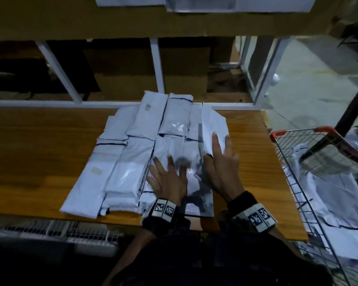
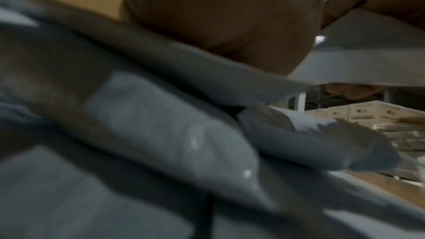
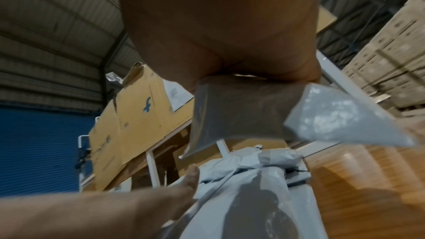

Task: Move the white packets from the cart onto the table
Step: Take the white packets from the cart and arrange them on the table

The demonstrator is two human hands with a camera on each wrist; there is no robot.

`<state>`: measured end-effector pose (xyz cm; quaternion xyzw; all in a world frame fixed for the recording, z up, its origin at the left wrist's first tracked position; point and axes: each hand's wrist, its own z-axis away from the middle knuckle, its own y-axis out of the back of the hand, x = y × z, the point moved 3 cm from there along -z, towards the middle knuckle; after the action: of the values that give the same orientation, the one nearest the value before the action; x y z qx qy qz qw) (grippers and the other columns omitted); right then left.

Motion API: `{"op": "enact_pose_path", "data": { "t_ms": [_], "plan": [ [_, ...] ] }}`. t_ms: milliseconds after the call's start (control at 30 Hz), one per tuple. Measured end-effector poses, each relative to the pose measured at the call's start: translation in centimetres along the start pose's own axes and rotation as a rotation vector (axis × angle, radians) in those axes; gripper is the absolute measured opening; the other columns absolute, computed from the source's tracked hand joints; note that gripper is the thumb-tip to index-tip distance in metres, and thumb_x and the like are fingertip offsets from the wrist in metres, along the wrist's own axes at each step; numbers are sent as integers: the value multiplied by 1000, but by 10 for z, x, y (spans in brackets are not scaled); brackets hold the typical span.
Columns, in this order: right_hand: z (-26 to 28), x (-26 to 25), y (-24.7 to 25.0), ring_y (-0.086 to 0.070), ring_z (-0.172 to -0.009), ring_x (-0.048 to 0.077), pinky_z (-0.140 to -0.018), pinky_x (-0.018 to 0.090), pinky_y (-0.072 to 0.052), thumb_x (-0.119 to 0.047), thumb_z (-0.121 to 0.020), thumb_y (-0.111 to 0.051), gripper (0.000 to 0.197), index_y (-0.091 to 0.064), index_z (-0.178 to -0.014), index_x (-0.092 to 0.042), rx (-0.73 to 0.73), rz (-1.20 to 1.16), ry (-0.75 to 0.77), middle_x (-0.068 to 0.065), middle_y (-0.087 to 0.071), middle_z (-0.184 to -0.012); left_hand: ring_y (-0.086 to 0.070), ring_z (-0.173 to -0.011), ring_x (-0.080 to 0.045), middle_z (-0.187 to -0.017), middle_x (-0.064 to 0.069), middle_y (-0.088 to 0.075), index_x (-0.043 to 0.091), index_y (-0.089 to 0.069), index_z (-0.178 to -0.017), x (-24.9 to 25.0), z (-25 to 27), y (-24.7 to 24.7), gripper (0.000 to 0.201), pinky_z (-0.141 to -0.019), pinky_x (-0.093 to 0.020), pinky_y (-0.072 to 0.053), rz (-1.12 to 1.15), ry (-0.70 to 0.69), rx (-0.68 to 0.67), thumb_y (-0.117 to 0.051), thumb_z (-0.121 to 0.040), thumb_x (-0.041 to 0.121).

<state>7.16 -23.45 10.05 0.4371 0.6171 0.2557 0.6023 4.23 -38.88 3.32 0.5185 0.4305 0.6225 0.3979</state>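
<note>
Wooden counter [image 1: 39,153] stretched before you, backed by a white frame and cardboard boxes, with white packets [image 1: 120,162] laid in overlapping rows across its middle. Your left hand [image 1: 167,180] lay flat on the near packets, fingers spread and straight, holding nothing. Your right hand [image 1: 221,168] was just beside it, with one white packet [image 1: 212,129] lifted at the right edge of the pile; your fingers ran straight along its top face while the thumb sat beneath its near end, so that grip pinched the packet between thumb and palm. The right wrist view showed the packet pressed against your palm, its free end tilted above the pile. To your right stood the wire cart [image 1: 310,162] with red corner caps, more white packets [image 1: 339,201] inside it.
</note>
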Motion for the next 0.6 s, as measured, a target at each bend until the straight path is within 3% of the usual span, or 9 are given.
{"op": "enact_pose_path", "data": {
  "t_ms": [133, 267, 433, 600],
  "plan": [
    [-1, 9, -6, -23, -139, 46, -107, 50, -25, -63, -87, -7, 80, -7, -158, -27, -65, -2, 8, 27, -6, -161, -8, -147, -38, -162, -17, -10, 30, -33, -151, 3, 4, 11, 66, -113, -56, -11, -20, -7, 46, -14, -97, 64],
    [3, 14, -6, -19, -142, 45, -110, 50, -20, -66, -83, -5, 85, -8, -158, -26, -111, -47, 23, 25, -5, -161, -29, -137, -37, -149, -19, -35, 23, -58, -126, 7, 8, 36, 53, -107, -54, -29, 21, -45, 161, -24, -99, 53],
    [-16, 9, -5, -21, -140, 44, -108, 49, -21, -60, -88, -13, 78, -8, -158, -25, -109, -58, -10, 23, -2, -162, -39, -130, -27, -141, -11, -48, 17, -59, -128, 6, -9, 65, 34, -100, -45, -33, 113, -224, 200, -41, -101, 26],
    [-63, -1, -26, -16, -142, 50, -114, 56, -19, -49, -102, -30, 66, -4, -158, -26, -90, 7, -84, 24, 1, -162, -38, -133, -26, -146, -4, -44, 22, -42, -145, -11, -47, 63, 47, -105, -45, -38, 67, -480, -23, -45, -98, 15]
  ]
}}
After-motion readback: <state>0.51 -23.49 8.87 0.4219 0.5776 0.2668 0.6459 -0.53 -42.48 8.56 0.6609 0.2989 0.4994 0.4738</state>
